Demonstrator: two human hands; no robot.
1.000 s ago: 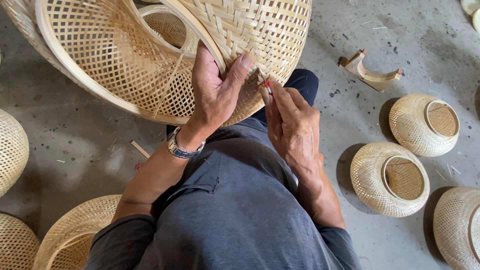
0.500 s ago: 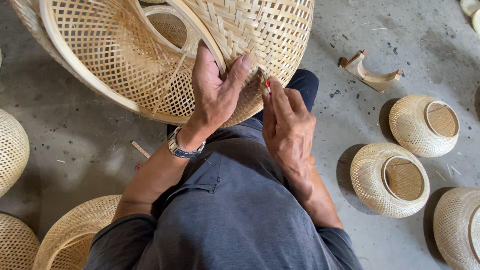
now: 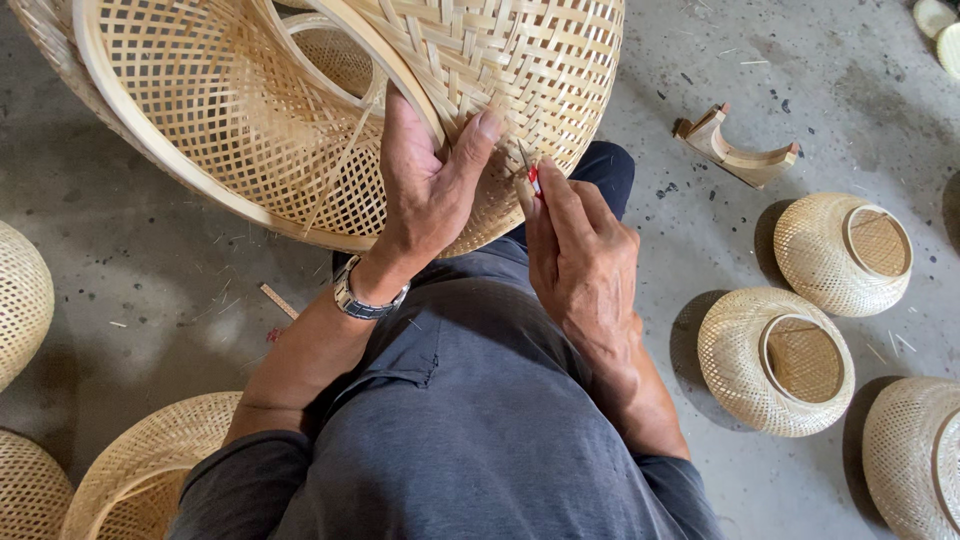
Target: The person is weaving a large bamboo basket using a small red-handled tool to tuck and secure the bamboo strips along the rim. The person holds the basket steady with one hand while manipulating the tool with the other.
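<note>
While sitting on a grey concrete floor (image 3: 120, 300), got a big woven bamboo shade (image 3: 300, 110) propped up across the knees, filling the top of the view and running off the upper and left edges. Not much elbow room: a small round woven basket (image 3: 775, 360) just right of the right forearm, another (image 3: 843, 252) a bit past it, a third (image 3: 915, 455) cut off at the lower right corner. More woven pieces (image 3: 140, 470) crowding the lower left, one more (image 3: 20, 300) at the left edge. Curved wooden block (image 3: 738, 150) lying further out on the right. Bare concrete between all that, mostly on the left under the shade's rim.

Left hand (image 3: 425, 190) spread flat and pressed against the shade's outer weave, thumb hooked up along the rim band. Right hand (image 3: 580, 265) closed around a small red-handled tool (image 3: 533, 178), tip touching the weave just beside the left fingertips.

Shade itself: pale bamboo, open lattice inside, tighter herringbone outside, smooth hoop round the mouth.
</note>
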